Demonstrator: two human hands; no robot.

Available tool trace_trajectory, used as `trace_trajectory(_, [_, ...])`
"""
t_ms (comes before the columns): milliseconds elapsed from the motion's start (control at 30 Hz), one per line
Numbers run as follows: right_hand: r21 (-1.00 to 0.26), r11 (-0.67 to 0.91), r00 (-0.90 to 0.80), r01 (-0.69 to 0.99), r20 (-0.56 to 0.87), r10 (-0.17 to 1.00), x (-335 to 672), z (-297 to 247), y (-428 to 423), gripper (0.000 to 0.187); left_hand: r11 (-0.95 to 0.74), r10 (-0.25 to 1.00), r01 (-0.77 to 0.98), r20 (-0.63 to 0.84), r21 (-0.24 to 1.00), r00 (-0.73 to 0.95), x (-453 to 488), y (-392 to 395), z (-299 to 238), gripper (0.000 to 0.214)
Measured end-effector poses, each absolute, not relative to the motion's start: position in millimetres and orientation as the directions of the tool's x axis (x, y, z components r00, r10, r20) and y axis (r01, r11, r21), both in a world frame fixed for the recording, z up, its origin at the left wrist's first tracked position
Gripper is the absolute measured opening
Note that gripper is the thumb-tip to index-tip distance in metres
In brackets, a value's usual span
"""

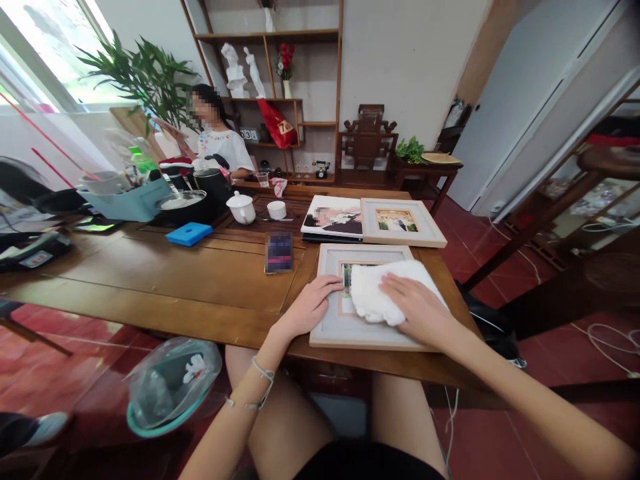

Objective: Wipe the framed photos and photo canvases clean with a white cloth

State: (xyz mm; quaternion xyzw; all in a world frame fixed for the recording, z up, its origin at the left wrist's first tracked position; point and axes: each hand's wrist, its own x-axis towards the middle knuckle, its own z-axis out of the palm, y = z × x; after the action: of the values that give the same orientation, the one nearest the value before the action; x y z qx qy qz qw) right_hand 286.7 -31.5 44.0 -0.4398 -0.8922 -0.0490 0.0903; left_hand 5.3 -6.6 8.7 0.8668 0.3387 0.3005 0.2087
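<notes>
A light wooden picture frame (327, 327) with a small photo inside lies flat near the table's front edge. Over its left side rests my left hand (313, 303), its fingers bent across the edge and holding it. My right hand (413, 300) presses a bunched white cloth (377, 290) onto the frame's middle and right part, fingers closed on the cloth. Most of the photo is hidden under it. Just behind sit a second picture frame (433, 230) with a photo and a photo album (333, 212) with a white cover. A phone (279, 253) lies to the left.
On the wooden table (225, 287) stand a lidded white pot (241, 208), a white cup (277, 210), a blue block (189, 233) and a light blue bin (125, 200) of supplies. Another person (225, 150) sits behind. A lined trash bin (175, 387) is on the floor at left.
</notes>
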Motion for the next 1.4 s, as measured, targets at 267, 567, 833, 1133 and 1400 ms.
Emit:
trace_trajectory(267, [0.167,0.319,-0.351,0.933,0.226,0.909,298,53,31,0.061,-0.688,0.710,0.463,0.384,0.559,0.590,5,-6,9,0.052])
trace_trajectory(567, [0.166,0.553,-0.557,0.816,-0.028,0.830,215,61,-65,0.068,-0.623,0.766,0.450,0.382,0.639,0.518,6,-6,3,0.055])
trace_trajectory(833, [0.137,0.646,-0.649,0.751,-0.023,0.760,175,73,-80,0.040,-0.598,0.784,0.428,0.383,0.677,0.489,6,-5,0,0.044])
trace_trajectory(1133, [-0.018,0.697,-0.697,0.717,-0.054,0.715,260,84,-101,0.063,-0.639,0.750,0.473,0.354,0.607,0.559,6,-10,11,0.052])
trace_trajectory(1400, [0.031,0.445,-0.444,0.895,0.142,0.884,321,66,-9,0.060,-0.642,0.744,0.474,0.341,0.602,0.574,5,-9,10,0.055])
